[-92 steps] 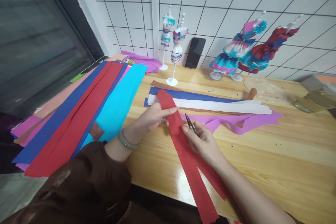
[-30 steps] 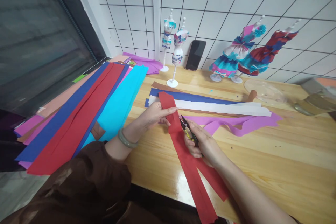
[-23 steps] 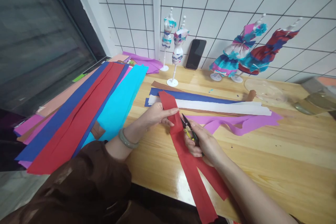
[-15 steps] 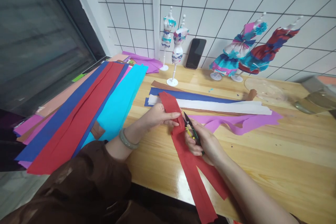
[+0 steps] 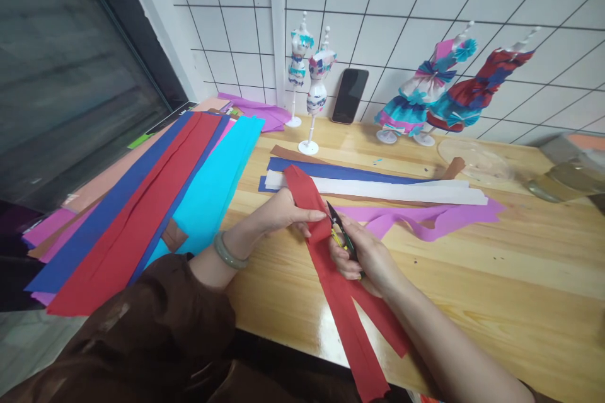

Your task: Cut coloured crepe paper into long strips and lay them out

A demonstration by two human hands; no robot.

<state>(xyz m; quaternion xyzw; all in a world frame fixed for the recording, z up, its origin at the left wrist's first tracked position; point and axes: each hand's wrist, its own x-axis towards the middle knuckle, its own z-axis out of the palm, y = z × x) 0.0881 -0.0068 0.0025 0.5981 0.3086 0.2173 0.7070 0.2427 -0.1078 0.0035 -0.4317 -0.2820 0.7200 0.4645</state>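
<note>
My left hand [image 5: 287, 209] pinches a red crepe paper strip [image 5: 338, 302] between thumb and fingers, close to a fold in it. From there the strip hangs in two tails over the table's front edge. In my right hand [image 5: 362, 245] I grip small black thread snips [image 5: 341, 227] with a yellow part showing. Their blades point up and toward the left, right beside the paper's fold at my left thumb. Whether the blades touch the paper I cannot tell. Behind my hands lie a white strip [image 5: 392, 191], a blue strip [image 5: 350, 170] and a purple strip [image 5: 439, 220].
Stacked coloured paper sheets [image 5: 142, 201] cover the left side. Along the tiled wall stand two small dress forms [image 5: 316, 91], a phone [image 5: 350, 96] and two forms in paper dresses [image 5: 423, 91]. A clear plastic dish [image 5: 472, 160] and a glass jar [image 5: 562, 182] are at the right.
My left thumb and fingers have shifted slightly on the red paper's fold. The snips stay beside it in my right hand. The view has moved a little.
</note>
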